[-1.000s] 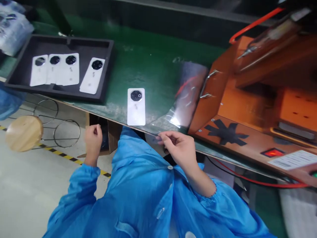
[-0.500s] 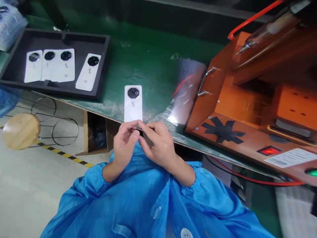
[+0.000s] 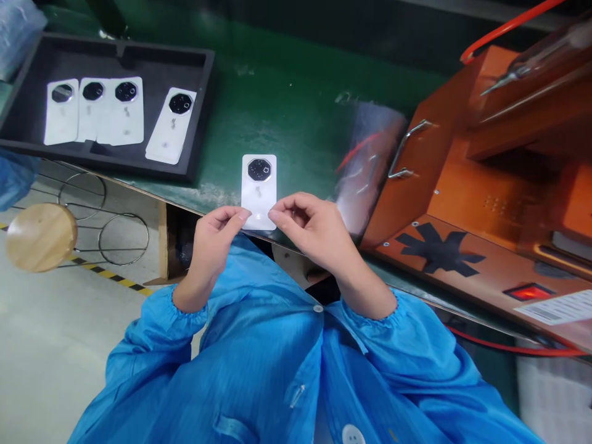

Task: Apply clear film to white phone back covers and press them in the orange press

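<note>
A white phone back cover (image 3: pixel 259 197) with a dark octagonal camera window lies at the near edge of the green bench, its window end pointing away from me. My left hand (image 3: pixel 216 246) pinches its lower left edge between thumb and fingers. On the opposite edge, a bit below the middle, my right hand (image 3: pixel 321 231) is closed in a similar pinch. The fingertips hide small parts of both sides. I cannot tell whether the cover is lifted off the bench.
At the left, a black tray (image 3: pixel 203 117) holds several similar white covers. An orange machine (image 3: pixel 398 203) with metal handles stands on the right, with clear plastic film (image 3: pixel 367 160) beside it. Below the bench are a round wooden stool (image 3: pixel 41 237) and an open box (image 3: pixel 163 240).
My hands were together below the cover's near edge. They have parted and moved up to grip its two sides. The camera view has shifted slightly.
</note>
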Demonstrator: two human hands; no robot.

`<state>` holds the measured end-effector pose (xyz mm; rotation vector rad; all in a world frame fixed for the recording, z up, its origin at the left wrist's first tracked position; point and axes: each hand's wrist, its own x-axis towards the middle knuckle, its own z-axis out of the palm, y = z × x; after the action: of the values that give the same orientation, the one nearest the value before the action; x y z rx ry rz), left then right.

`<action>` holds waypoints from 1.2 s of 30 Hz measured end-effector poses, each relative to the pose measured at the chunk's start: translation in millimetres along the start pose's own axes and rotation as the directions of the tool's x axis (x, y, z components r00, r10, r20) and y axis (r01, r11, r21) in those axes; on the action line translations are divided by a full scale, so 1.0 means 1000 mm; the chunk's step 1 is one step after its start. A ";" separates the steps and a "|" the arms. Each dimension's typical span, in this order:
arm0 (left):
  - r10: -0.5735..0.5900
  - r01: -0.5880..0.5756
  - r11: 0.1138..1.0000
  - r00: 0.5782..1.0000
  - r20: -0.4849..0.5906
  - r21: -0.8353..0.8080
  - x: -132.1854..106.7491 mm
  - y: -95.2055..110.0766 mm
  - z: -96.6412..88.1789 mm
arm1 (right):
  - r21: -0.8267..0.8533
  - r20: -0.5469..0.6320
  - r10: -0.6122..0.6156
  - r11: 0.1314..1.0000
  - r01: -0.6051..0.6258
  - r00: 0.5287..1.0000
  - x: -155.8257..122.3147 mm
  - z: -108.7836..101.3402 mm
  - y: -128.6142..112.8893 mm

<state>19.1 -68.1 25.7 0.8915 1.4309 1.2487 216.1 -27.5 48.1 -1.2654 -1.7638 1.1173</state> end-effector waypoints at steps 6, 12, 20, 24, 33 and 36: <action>0.008 -0.007 1.000 0.999 0.037 -0.029 0.004 -0.001 -0.005 | -0.014 0.065 0.045 0.999 -0.044 0.997 0.000 0.005 -0.005; 0.373 -0.368 0.852 0.926 0.064 0.372 0.021 -0.012 -0.023 | -0.135 -0.027 -0.023 0.991 0.019 0.999 0.037 -0.004 0.001; 0.620 -0.611 0.283 0.704 0.345 0.739 0.038 -0.068 -0.029 | -0.006 0.069 0.236 0.972 -0.237 0.969 0.108 -0.012 0.031; 0.695 -0.621 0.262 0.652 0.303 0.738 0.040 -0.080 -0.025 | -0.107 0.069 0.291 0.953 -0.283 0.954 0.114 -0.005 0.036; 0.702 -0.609 0.277 0.656 0.277 0.743 0.041 -0.083 -0.023 | -0.140 0.068 0.253 0.960 -0.241 0.965 0.121 -0.001 0.051; 0.700 -0.601 0.270 0.659 0.275 0.752 0.041 -0.084 -0.023 | -0.182 0.065 0.248 0.955 -0.233 0.967 0.121 -0.001 0.046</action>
<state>-6.4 -51.0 -66.0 2.3025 1.8243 1.1767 198.5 95.9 11.5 -1.5937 -1.8403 1.1887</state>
